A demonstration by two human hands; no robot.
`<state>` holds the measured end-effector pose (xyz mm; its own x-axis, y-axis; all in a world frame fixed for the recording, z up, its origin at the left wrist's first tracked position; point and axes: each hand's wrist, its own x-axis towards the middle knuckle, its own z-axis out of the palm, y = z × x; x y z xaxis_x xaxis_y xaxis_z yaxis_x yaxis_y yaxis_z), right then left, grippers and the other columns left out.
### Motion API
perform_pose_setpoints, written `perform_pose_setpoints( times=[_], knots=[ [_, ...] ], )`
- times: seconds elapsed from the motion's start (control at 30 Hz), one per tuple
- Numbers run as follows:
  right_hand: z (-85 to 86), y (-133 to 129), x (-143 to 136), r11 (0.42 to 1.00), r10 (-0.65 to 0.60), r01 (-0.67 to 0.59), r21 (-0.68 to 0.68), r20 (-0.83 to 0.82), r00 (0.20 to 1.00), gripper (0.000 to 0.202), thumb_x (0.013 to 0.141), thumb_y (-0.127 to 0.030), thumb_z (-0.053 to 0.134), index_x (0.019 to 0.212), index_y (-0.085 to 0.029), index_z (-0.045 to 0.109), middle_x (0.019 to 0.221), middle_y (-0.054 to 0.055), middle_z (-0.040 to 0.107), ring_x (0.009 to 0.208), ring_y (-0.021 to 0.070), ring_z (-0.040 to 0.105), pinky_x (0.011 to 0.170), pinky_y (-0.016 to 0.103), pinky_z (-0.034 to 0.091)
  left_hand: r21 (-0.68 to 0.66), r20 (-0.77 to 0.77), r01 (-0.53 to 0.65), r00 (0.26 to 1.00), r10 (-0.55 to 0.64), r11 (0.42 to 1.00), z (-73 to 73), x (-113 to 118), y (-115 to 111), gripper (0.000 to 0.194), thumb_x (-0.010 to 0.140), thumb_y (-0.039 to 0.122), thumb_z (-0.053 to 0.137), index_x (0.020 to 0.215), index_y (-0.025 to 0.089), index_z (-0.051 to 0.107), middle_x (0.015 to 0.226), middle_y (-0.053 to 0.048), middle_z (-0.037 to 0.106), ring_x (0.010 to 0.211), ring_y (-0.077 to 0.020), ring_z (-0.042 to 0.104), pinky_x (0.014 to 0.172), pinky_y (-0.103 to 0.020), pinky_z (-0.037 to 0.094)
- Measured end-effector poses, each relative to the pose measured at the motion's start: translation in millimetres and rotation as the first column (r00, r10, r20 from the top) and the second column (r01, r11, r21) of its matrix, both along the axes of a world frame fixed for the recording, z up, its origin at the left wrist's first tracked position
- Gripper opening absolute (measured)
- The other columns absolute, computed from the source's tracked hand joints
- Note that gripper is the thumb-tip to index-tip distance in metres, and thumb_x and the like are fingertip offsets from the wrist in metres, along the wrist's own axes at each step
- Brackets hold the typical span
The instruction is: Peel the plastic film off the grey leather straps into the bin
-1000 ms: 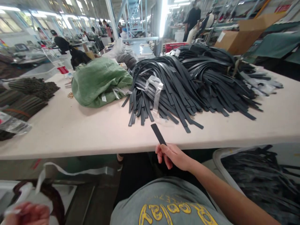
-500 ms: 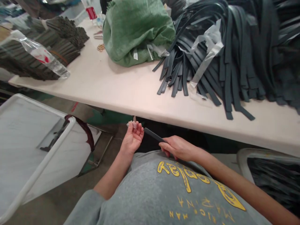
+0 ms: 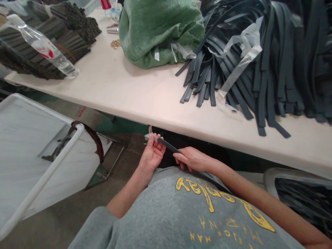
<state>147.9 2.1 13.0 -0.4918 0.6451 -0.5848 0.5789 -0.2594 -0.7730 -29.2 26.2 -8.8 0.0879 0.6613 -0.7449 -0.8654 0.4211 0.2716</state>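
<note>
My right hand (image 3: 190,159) is closed around a dark grey strap (image 3: 168,144), whose free end points left toward my other hand. My left hand (image 3: 153,152), palm up, pinches a small whitish translucent piece (image 3: 150,137) that looks like tape or plastic film. The strap's tip reaches this piece at the left fingers; whether it is inside or merely against it I cannot tell. Both hands are in front of my body, just below the table's near edge. The rest of the strap runs behind my right hand along the shirt.
On the white table (image 3: 129,93) lie a heap of dark straps (image 3: 269,69) with a whitish strip (image 3: 241,69), a green cloth bundle (image 3: 160,34), a plastic bottle (image 3: 46,48) and bundled dark strips (image 3: 70,41). A white-framed cart (image 3: 52,166) stands left; a bin (image 3: 269,180) of dark strips sits right.
The strap's tip and the left hand's whitish piece, apart before, now meet. My left hand has shifted slightly right, and the view has tilted a little.
</note>
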Motion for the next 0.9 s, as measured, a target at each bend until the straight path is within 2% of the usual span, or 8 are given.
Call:
perform_pose_setpoints(
  times=[0.23, 0.43, 0.5, 0.57, 0.67, 0.73, 0.83, 0.9],
  knots=[
    [-6.8, 4, -2, 0.999, 0.000, -0.001, -0.053, -0.021, 1.000, 0.039, 0.097, -0.043, 0.039, 0.076, -0.017, 0.057, 0.059, 0.000, 0.063, 0.038, 0.0091, 0.052, 0.039, 0.020, 0.040, 0.007, -0.009, -0.026, 1.000, 0.026, 1.000, -3.0, 0, 1, 0.026, 0.099, 0.026, 0.051, 0.081, 0.019, 0.069, 0.077, 0.002, 0.074, 0.069, -0.0094, 0.070, 0.069, -0.021, 0.055],
    [-1.2, 17, -11, 0.988, 0.050, -0.065, -0.139, -0.109, 0.993, 0.044, 0.098, -0.050, 0.036, 0.077, -0.016, 0.056, 0.058, 0.001, 0.062, 0.037, 0.0090, 0.050, 0.039, 0.020, 0.040, 0.086, -0.064, 0.040, 0.997, -0.034, 0.995, -7.8, 7, -9, 0.017, 0.095, 0.021, 0.057, 0.085, 0.016, 0.069, 0.078, -0.002, 0.074, 0.070, -0.0108, 0.071, 0.069, -0.021, 0.056],
    [7.8, 18, -11, 0.995, 0.063, -0.070, -0.067, -0.107, 0.992, 0.039, 0.097, -0.046, 0.037, 0.086, -0.015, 0.059, 0.065, 0.002, 0.065, 0.041, 0.0099, 0.055, 0.041, 0.020, 0.042, 0.080, -0.083, 0.033, 0.996, -0.027, 0.996, -9.0, 6, -9, 0.017, 0.095, 0.019, 0.057, 0.085, 0.015, 0.069, 0.077, -0.003, 0.074, 0.067, -0.0105, 0.070, 0.066, -0.020, 0.055],
    [20.2, 16, -6, 0.997, 0.029, -0.022, 0.080, -0.086, 0.996, 0.030, 0.096, -0.040, 0.043, 0.104, -0.016, 0.060, 0.076, 0.002, 0.068, 0.049, 0.0109, 0.061, 0.047, 0.021, 0.046, 0.037, -0.085, -0.002, 0.996, 0.005, 0.999, -10.1, 3, -8, 0.018, 0.095, 0.020, 0.056, 0.084, 0.014, 0.069, 0.076, -0.002, 0.073, 0.066, -0.0100, 0.069, 0.064, -0.020, 0.055],
    [37.0, 13, 3, 0.960, -0.075, 0.082, 0.269, -0.037, 0.997, 0.037, 0.093, -0.029, 0.048, 0.129, -0.021, 0.052, 0.079, -0.001, 0.068, 0.050, 0.0104, 0.062, 0.051, 0.021, 0.047, -0.013, -0.055, -0.014, 0.998, 0.013, 1.000, -10.6, 1, -11, 0.015, 0.094, 0.023, 0.059, 0.086, 0.015, 0.069, 0.078, -0.001, 0.073, 0.066, -0.0093, 0.069, 0.064, -0.021, 0.055],
    [41.2, 14, 2, 0.935, -0.093, 0.078, 0.345, 0.027, 0.995, 0.041, 0.093, -0.024, 0.048, 0.134, -0.023, 0.050, 0.073, -0.003, 0.067, 0.045, 0.0096, 0.058, 0.049, 0.021, 0.046, -0.002, -0.017, 0.048, 0.999, -0.048, 0.999, -9.1, 4, -15, 0.014, 0.094, 0.025, 0.060, 0.088, 0.016, 0.070, 0.081, -0.002, 0.074, 0.067, -0.0102, 0.069, 0.065, -0.022, 0.056],
    [38.3, 20, -9, 0.920, -0.065, 0.017, 0.392, 0.109, 0.992, 0.040, 0.093, -0.022, 0.047, 0.132, -0.023, 0.053, 0.070, -0.003, 0.066, 0.043, 0.0094, 0.056, 0.050, 0.022, 0.045, 0.048, 0.037, 0.162, 0.986, -0.164, 0.986, -5.3, 12, -20, 0.016, 0.094, 0.026, 0.060, 0.090, 0.014, 0.070, 0.086, -0.005, 0.074, 0.071, -0.0128, 0.070, 0.068, -0.025, 0.056],
    [38.1, 22, -11, 0.922, -0.049, 0.008, 0.386, 0.098, 0.994, 0.041, 0.093, -0.024, 0.048, 0.134, -0.021, 0.051, 0.072, -0.002, 0.068, 0.044, 0.0102, 0.057, 0.052, 0.023, 0.046, 0.051, 0.034, 0.167, 0.985, -0.169, 0.985, -3.7, 12, -20, 0.015, 0.093, 0.025, 0.060, 0.090, 0.014, 0.071, 0.087, -0.005, 0.074, 0.072, -0.0128, 0.069, 0.070, -0.025, 0.056]
  ],
)
